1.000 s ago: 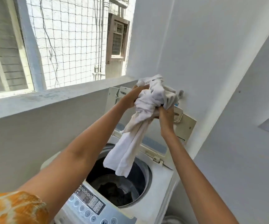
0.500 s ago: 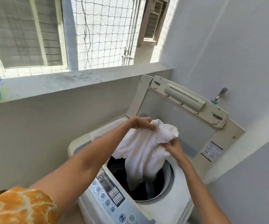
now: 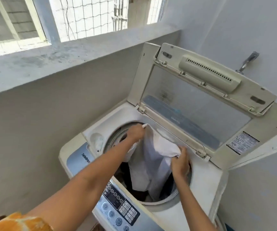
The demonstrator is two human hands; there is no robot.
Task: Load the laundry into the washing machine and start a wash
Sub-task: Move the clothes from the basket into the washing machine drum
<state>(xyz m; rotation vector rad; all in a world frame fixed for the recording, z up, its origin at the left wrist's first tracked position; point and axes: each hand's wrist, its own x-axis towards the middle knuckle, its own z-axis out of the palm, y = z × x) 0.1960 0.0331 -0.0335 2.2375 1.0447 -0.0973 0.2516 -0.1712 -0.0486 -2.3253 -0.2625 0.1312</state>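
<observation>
Reaching out over the top-loading washing machine (image 3: 206, 194), both bare arms stretch from an orange patterned sleeve (image 3: 17, 222) at the near left. Nearest on the machine is the control panel (image 3: 121, 205), with its dark display and round buttons. Just past it, the right hand (image 3: 180, 165) pinches a bunched edge of a white garment (image 3: 152, 160), fingers curled round the cloth at the drum opening's right rim. The left hand (image 3: 134, 133) grips the garment's other upper edge further back, at the far left of the opening, its fingers closed on the fabric. Between the two hands the garment hangs spread, its lower part down inside the drum (image 3: 171, 192), where dark laundry (image 3: 124, 174) lies beneath. Behind, the lid (image 3: 201, 100) stands raised against the white wall. A metal tap (image 3: 248, 61) sticks out of that wall above the lid. Farthest off, a grey concrete ledge (image 3: 51, 64) runs below a netted window (image 3: 91, 15).
</observation>
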